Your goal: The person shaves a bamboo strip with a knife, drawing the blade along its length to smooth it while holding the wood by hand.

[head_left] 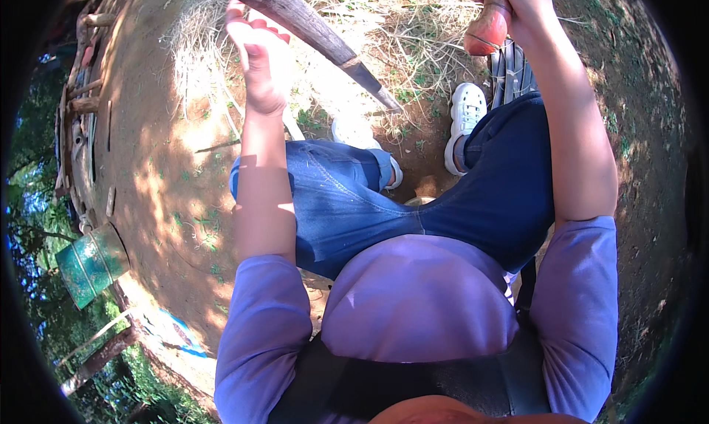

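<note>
A long grey-brown tapering wooden piece (317, 31) slants down from the top edge to a narrow tip in front of my left shoe. Just under its upper part is my left hand (258, 58), palm turned up and fingers apart; whether they touch the wood I cannot tell. At the upper right my right hand (523, 10) is closed around a wooden handle (488, 31) with a rounded reddish end. Whatever the handle belongs to lies beyond the top edge.
Pale dry fibres (425, 47) litter the dirt ground ahead. Dark flat strips (512, 73) lie beside my white right shoe (467, 114); my left shoe (353, 131) stands opposite. Stacked logs (85, 103) and a green metal container (92, 265) are at the far left.
</note>
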Demonstrator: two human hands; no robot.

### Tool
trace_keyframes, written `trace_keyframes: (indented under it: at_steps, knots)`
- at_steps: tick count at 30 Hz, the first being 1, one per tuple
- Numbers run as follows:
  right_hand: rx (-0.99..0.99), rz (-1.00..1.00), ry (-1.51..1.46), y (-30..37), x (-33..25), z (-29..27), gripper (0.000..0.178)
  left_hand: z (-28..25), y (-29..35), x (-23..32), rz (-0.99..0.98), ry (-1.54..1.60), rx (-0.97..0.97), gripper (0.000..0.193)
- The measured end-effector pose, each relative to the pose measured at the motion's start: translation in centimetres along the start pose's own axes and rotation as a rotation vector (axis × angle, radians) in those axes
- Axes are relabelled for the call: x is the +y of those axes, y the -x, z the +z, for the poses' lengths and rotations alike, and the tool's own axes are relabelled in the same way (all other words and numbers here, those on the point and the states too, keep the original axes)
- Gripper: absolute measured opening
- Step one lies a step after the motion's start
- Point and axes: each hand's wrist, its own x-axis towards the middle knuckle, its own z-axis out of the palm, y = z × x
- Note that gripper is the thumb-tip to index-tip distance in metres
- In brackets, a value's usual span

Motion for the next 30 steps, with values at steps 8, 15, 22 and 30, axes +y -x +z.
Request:
trace_keyframes:
  at_steps: [8,15,22,30]
  knots:
    - [0.031,0.004,-0.144,-2.4,0.5,-1.3,0.014,0.5,4.8,-13.5,-0.699,-0.671,-0.410,0.045]
    - [0.044,-0.002,-0.029,-0.6,-0.7,-2.6,0.013,3.3,3.0,-13.8,-0.956,-0.704,-0.098,0.038]
    - [0.068,0.004,-0.126,-0.2,-1.0,-3.1,0.015,3.9,0.3,-13.0,-0.918,-0.503,0.049,0.040]
    - [0.095,-0.075,-0.245,-0.7,-0.5,-4.8,0.019,3.4,-7.3,-1.9,-0.392,-0.482,0.310,0.037]
